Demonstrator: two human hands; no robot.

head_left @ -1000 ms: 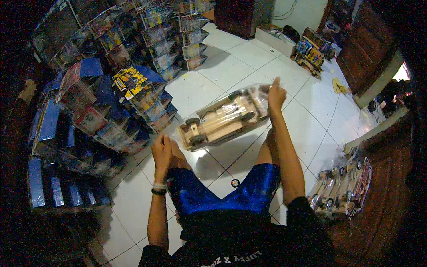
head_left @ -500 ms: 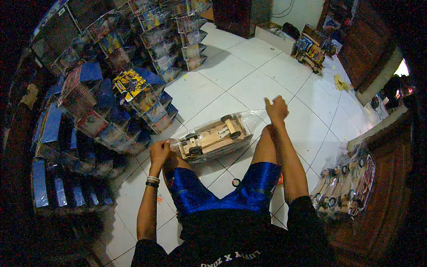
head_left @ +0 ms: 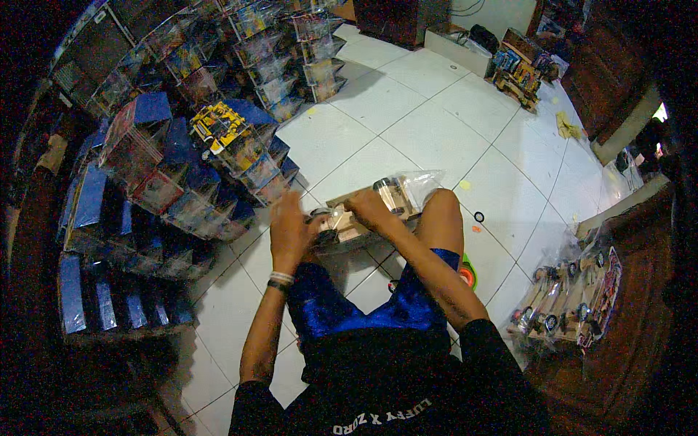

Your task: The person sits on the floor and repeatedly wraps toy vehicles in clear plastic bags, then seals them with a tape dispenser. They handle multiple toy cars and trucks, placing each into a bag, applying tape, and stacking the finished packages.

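A wooden toy vehicle (head_left: 394, 198) lies wheels-up across my knees, inside a clear plastic bag (head_left: 424, 186) whose loose end spreads past my right knee. Its black wheels and bare wood show through the film. At the toy's left end is my left hand (head_left: 291, 225), its fingers blurred by motion, so their grip is unclear. My right hand (head_left: 371, 209) reaches across over the toy's left half. Its fingers are curled closed near the left wheels; what they pinch is too small to make out.
Stacked blue-topped packages (head_left: 174, 182) crowd the left, with a yellow toy vehicle (head_left: 218, 127) on top. Plastic-wrapped wooden toys (head_left: 563, 294) lie at right, more toys (head_left: 515, 80) far right. A loose wheel (head_left: 478, 216) and a green-and-orange object (head_left: 467, 273) lie beside my right knee.
My right hand has come from beyond the bag's right end, leftward across the toy. My left hand has moved up and right onto the toy's left end.
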